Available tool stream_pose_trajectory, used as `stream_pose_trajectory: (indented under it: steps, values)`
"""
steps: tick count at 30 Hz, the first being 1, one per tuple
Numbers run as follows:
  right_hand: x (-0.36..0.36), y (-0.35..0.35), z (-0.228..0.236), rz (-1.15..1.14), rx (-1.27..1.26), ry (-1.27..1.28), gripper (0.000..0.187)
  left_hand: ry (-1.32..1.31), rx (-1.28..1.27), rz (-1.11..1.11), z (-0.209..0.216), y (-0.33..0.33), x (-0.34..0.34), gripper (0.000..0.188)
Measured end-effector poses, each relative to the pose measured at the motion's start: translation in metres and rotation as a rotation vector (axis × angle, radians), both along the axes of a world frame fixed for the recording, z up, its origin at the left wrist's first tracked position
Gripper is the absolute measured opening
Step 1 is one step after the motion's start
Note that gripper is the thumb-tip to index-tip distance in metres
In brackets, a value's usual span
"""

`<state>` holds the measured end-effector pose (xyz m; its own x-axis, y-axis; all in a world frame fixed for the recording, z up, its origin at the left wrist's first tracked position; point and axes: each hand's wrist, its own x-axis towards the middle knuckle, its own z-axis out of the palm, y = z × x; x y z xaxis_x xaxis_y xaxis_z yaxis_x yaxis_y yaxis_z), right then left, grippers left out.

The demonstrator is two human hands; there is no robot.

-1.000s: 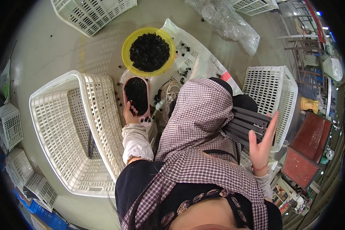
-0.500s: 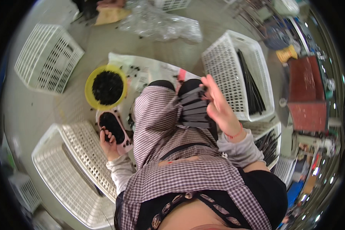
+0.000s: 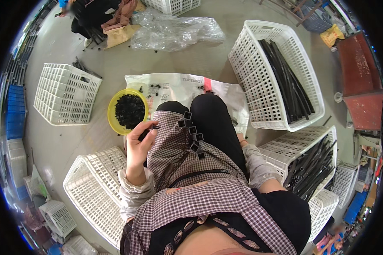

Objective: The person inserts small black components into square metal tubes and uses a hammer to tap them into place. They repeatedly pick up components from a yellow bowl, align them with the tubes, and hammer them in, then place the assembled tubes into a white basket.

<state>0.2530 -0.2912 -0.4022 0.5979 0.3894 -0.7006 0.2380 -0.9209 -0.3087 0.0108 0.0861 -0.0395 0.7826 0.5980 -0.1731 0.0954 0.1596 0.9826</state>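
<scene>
My left hand [image 3: 140, 146] is raised over my left thigh, thumb and fingers pinched on a small black plastic piece [image 3: 155, 127]. On my lap, between my thighs, stand several black square tubes [image 3: 193, 130], their hollow ends turned up. My right hand [image 3: 241, 139] is low beside my right thigh. Only a bit of it shows above the grey sleeve, and its fingers are hidden. Ahead of my left hand, a yellow bowl [image 3: 111, 114] holds a heap of small black pieces [image 3: 130, 111].
White plastic sheeting [image 3: 174, 83] lies under my knees, with loose black pieces on it. White crates hold long black tubes at the far right [image 3: 247, 72] and near right [image 3: 281, 148]. Other white crates stand at left [image 3: 64, 95] and near left [image 3: 95, 182]. Clear plastic wrap [image 3: 174, 32] lies ahead.
My left hand has risen from the pink tray toward my lap with a small black piece. My right hand has dropped from the tubes to beside my thigh. The tubes now show their ends.
</scene>
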Motion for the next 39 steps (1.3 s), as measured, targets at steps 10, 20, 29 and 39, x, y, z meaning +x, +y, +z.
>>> stream_pose_trajectory:
  steps: [10,20,29,39]
  values:
    - [0.038,0.051,0.023,-0.681,0.098,0.357,0.027,0.019,0.671,-0.266,0.075,-0.005,0.063,0.028]
    - [0.041,0.043,0.088,-0.615,0.312,0.38,0.028,0.101,0.829,-0.478,0.099,0.002,0.079,0.029]
    - [-0.011,0.048,0.296,-0.7,1.247,0.376,0.057,0.119,0.987,-0.424,0.105,-0.007,0.069,0.033]
    - [0.006,0.09,0.389,-0.489,1.201,0.104,0.036,-0.046,0.895,-0.513,0.093,0.001,0.07,0.039]
